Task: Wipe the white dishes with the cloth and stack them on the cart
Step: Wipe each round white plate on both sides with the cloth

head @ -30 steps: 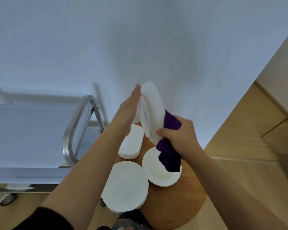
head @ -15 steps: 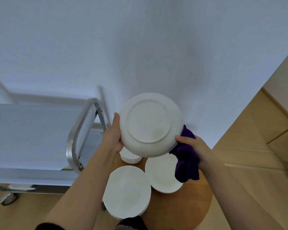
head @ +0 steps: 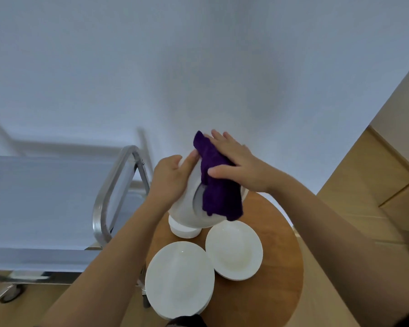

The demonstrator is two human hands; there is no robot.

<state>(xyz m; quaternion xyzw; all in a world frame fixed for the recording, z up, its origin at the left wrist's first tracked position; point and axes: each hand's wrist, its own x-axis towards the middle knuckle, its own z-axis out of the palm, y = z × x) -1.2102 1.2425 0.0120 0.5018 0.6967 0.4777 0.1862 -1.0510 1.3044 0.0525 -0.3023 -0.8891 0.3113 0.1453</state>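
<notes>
A white plate is held up above the round wooden table, its underside toward me. My left hand grips its left rim. My right hand lies flat with straight fingers on a purple cloth, pressing it against the plate's underside. Below on the table sit a stack of large white plates, a stack of white soup plates and a smaller white stack, partly hidden by the held plate. The cart stands to the left with a bare top.
The cart's steel handle curves up close to my left forearm. A cart wheel shows at the lower left. A white wall lies straight ahead; wooden floor stretches to the right.
My right hand has moved with the cloth from the plate's right edge up onto its underside, now flat on it. The plate has tilted and dropped a little lower in my left hand.
</notes>
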